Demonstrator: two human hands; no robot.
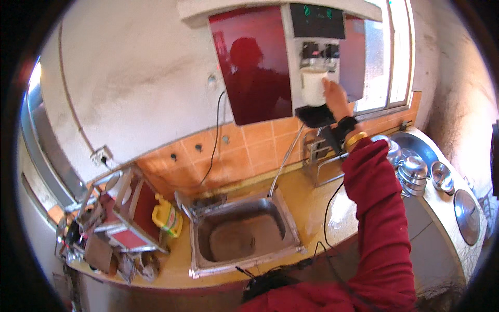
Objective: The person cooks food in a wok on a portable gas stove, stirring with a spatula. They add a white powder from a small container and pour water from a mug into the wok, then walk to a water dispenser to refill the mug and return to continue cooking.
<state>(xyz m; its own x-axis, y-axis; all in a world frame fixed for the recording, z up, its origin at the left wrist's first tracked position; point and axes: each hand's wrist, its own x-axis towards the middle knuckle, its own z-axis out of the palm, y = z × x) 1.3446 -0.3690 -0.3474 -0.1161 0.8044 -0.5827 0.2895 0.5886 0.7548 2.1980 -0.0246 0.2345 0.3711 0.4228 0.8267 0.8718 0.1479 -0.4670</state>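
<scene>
On the wall, a red-panelled water dispenser carries a dark display with green lights. Two black-topped taps sit below the display. My right hand grips the right side of a white mug, held upright just under the taps. What is inside the mug is hidden. Beneath the mug juts a black drip tray; I cannot tell whether they touch. A black band and a gold bangle circle my right wrist, above a dark red sleeve. My left hand is out of view.
A steel sink is set into the yellowish counter. Left of it stand a yellow bottle and a red-sided rack. Stacked metal pots, a bowl and a round lid lie at right. A black cable hangs below the dispenser.
</scene>
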